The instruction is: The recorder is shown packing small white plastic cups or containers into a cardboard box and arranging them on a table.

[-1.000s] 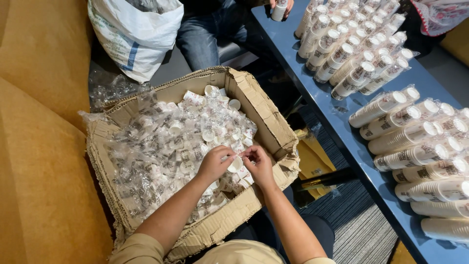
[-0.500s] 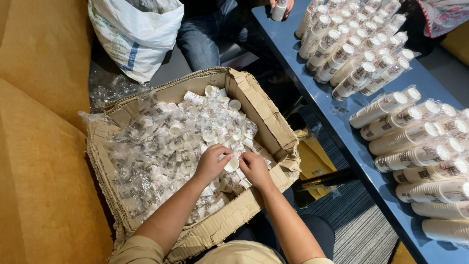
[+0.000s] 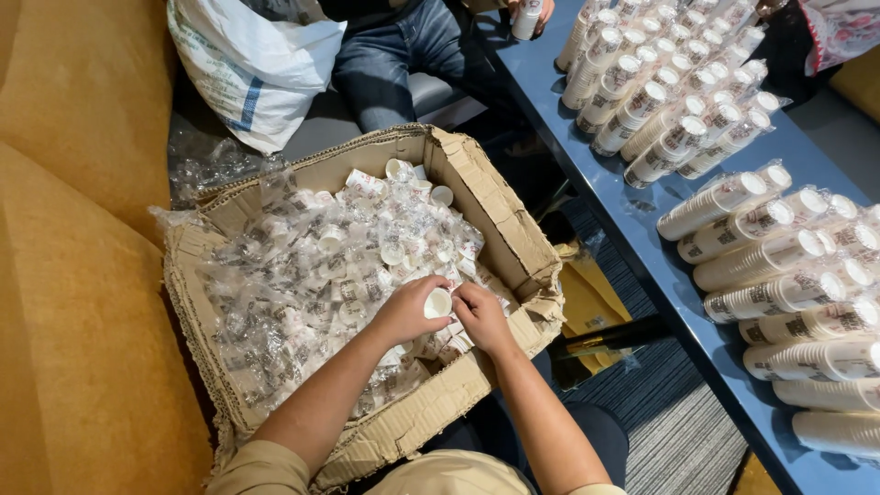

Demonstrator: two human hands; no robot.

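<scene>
Hands [image 3: 449, 313] now grip one small white cup [image 3: 438, 302] together, lifted above the cardboard box [image 3: 500, 220].

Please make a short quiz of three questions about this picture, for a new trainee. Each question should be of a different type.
1. True or false: the cardboard box holds small white cups wrapped in clear plastic.
2. What does the left hand hold? A) a small white cup B) a pen C) a spoon
3. Fill in: the long stacks of cups lie on their sides on the blue ____.

Key:
1. True.
2. A. The right hand is close beside it, fingers bent over the box's contents.
3. Table.
</scene>
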